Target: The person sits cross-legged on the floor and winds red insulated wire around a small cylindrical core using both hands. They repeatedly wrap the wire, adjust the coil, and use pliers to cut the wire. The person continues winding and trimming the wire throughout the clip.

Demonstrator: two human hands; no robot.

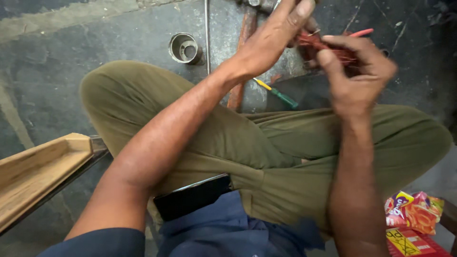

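both hands meet at about one o'clock in the head view, up over the knees of a person sitting cross-legged on a dark stone floor [57, 85]. the left hand [271, 40] comes in from seven o'clock with fingers stretched long and the thumb side pressed against a red bundle of thin wires [328, 47], more steadying than gripping; whether those fingers actually pinch a strand i cannot tell, since motion blur smears them. the right hand [357, 76] sits just to the three o'clock side, curled around the bundle with the fingertips folded over it, so it looks clamped on the mass. a red wire end [361, 33] pokes out toward one o'clock past the knuckles. the bundle looks light and springy, probably stiff enough to hold a bend but prone to fraying and slipping apart, so the sound hold seems to be around its thick middle, leaving loose tips free. below the hands, at six o'clock from them, a green-and-yellow screwdriver [278, 94] lies on the floor beside a rusty rod [240, 62]. a short metal sleeve [184, 47] stands at eleven o'clock, a wooden frame [38, 171] lies at nine, and bright snack packets [412, 214] sit at four o'clock.
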